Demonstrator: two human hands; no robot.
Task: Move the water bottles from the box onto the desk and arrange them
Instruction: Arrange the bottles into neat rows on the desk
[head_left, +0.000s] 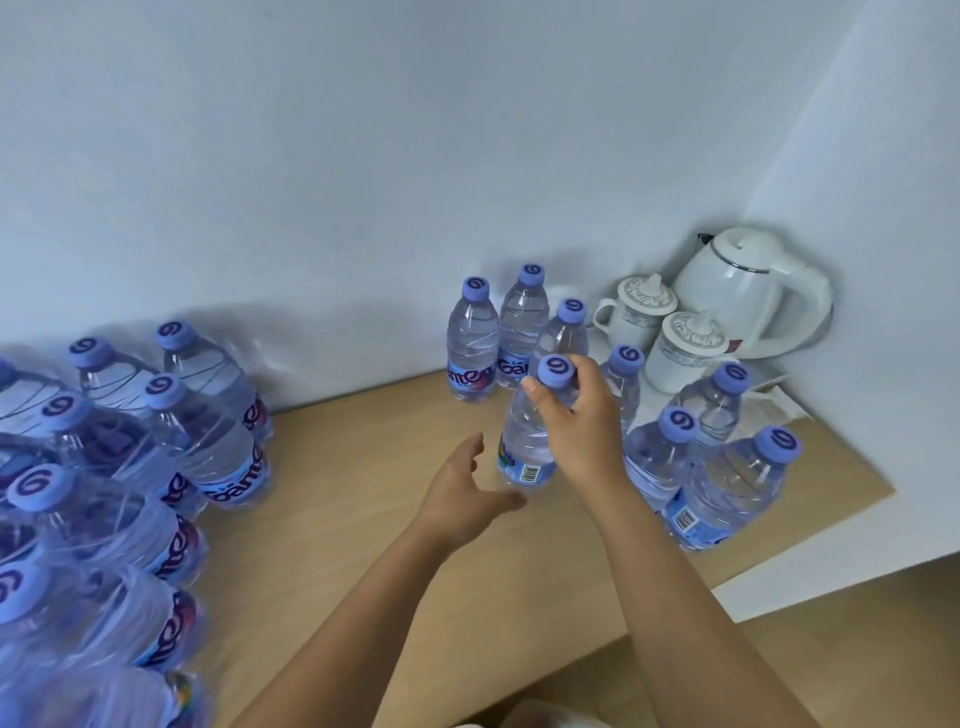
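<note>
My right hand (576, 421) grips the neck and shoulder of a clear water bottle (522, 452) with a blue cap, standing near the middle of the wooden desk (363, 499). Just left of that bottle's base, my left hand (462, 493) hovers with fingers spread and holds nothing. Several loose bottles (470, 343) stand behind it against the wall and more loose bottles (727, 488) stand to its right. A shrink-wrapped pack of bottles (119, 467) fills the left side of the desk. No box is in view.
A white electric kettle (748, 291) and two white lidded mugs (680, 353) stand on a tray in the back right corner. White walls close the desk at the back and right. The desk's right front edge drops off near the right-hand bottles.
</note>
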